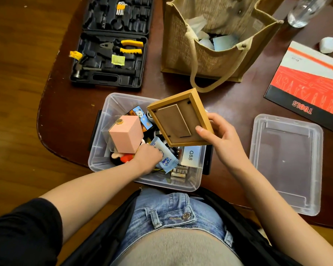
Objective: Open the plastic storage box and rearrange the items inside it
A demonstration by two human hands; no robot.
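Left hand (148,156) reaches into box (112,100), fingers hidden; right hand (222,139) grips tilted frame (178,120).

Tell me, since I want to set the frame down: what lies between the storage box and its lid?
In the head view, only bare table separates the storage box and lid; the right hand holds the frame above the box.

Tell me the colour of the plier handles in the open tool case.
Yellow with black trim, on the pliers in the black plastic tool case; head view.

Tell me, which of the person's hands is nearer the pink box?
The left hand. It reaches into the storage box right beside the pink box; the right hand holds a wooden frame off to the other side.
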